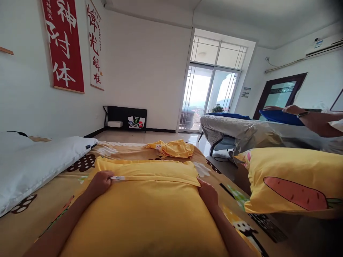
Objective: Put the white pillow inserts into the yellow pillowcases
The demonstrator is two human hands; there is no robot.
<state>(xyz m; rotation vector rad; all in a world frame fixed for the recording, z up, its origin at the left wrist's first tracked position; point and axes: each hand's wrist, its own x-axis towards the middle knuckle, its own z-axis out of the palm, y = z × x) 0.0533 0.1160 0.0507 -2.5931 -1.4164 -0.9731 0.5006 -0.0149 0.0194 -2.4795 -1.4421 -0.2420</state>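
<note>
A plump yellow pillow in a pillowcase point(150, 214) lies in front of me on a patterned bed sheet point(53, 185). Across its far part runs the folded edge of the case's flap. My left hand point(101, 184) is closed on the left end of that edge, beside a small white label point(118, 178). At the right end of the same edge, my right hand point(208, 194) pinches the yellow fabric. Beyond the pillow lies a crumpled yellow cloth point(177, 148).
White pillows point(40, 164) lie to the left. Another yellow pillow point(289, 178) with a carrot print is at the right. Behind it, another person's hand point(293, 109) rests by blue fabric point(281, 117) on a plastic-covered table point(227, 123). A black rack point(120, 116) stands against the far wall.
</note>
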